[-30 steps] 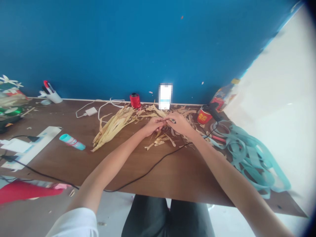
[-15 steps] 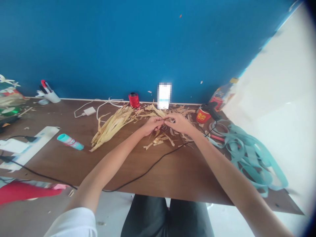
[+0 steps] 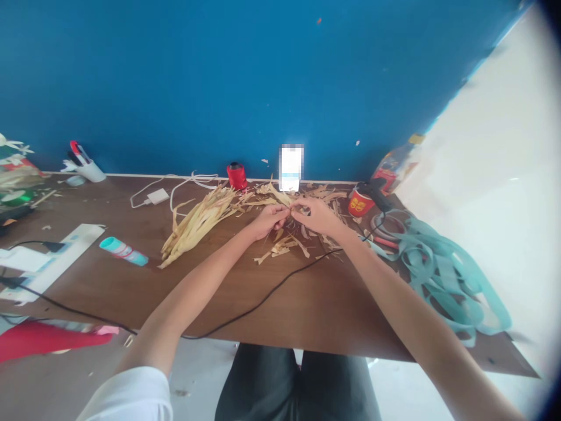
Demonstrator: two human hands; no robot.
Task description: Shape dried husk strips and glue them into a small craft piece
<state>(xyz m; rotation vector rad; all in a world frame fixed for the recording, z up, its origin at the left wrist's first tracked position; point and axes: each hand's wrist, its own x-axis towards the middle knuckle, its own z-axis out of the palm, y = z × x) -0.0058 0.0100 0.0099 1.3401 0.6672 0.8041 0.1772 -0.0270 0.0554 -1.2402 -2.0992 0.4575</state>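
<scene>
Left hand [image 3: 268, 222] and right hand [image 3: 319, 216] meet among husk strips [image 3: 284, 246]; I cannot tell whether the fingers clamp any. At their nine o'clock, a white cup [image 3: 93, 172] holds pens [image 3: 78, 152]; at three, a red cup [image 3: 360, 204].

The bench [image 3: 272, 310] is showing a brown wood-look surface, smooth, with a soft sheen. The dry husks [image 3: 199, 225] are looking fibrous and matt, ridged lengthwise, while the husk scraps [image 3: 284, 245] are looking papery and rough-edged. The teal ribbon [image 3: 458, 266] is resembling thin, slightly sheer cloth. The red cup [image 3: 360, 204] is looking like smooth printed paper; the power strip [image 3: 56, 266] is showing hard white plastic. The blue wall [image 3: 184, 76] is appearing smoothly painted. The white sleeve [image 3: 131, 394] and dark trousers [image 3: 263, 386] are both showing soft, matt cloth.
</scene>
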